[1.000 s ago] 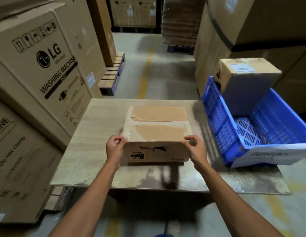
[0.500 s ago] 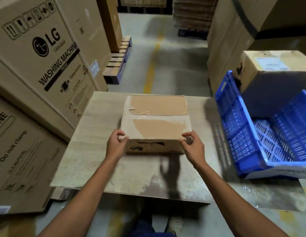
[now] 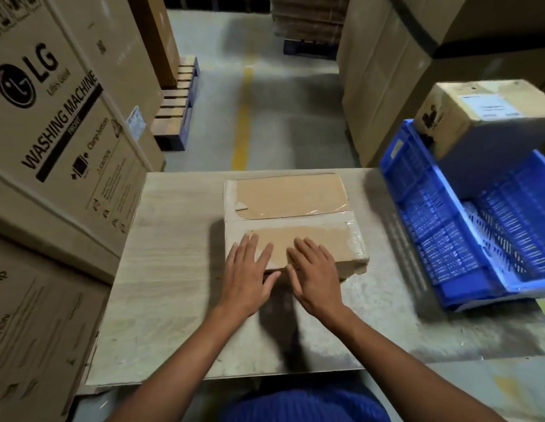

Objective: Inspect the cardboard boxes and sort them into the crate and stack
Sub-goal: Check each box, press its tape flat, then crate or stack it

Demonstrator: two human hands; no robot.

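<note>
- The cardboard box (image 3: 291, 205) is laid flat near the middle of the tabletop (image 3: 173, 269), a little to the right of centre.
- Its longer side appears to run from left to right, almost parallel to the near edge of the tabletop. The seam between its two top flaps runs the same way.
- The top is covered with clear tape, and the near right corner looks crumpled.
- The left hand (image 3: 246, 278) and the right hand (image 3: 313, 275) are laid palm down on the near flap, side by side. The fingers are straight and slightly spread, and nothing is gripped by either hand.
- A blue crate (image 3: 417, 190) is placed on the right part of the tabletop, apart from the cardboard box, and it appears tilted. Its walls and bottom are perforated.
- A second box (image 3: 478, 114) with a white label is seen at the far end of the crate.
- No object is seen on the tabletop between the cardboard box and the crate.
- Large washing machine cartons (image 3: 52, 117) are stacked close against the left side of the tabletop.
- More big cartons (image 3: 386, 71) are stacked behind the crate on the right.
- The tabletop is a pale, worn board with stains.
- Behind it a grey concrete floor (image 3: 295, 132) with a yellow line (image 3: 243, 117) is seen, and a wooden pallet (image 3: 176, 108) is placed at the left of the aisle.
</note>
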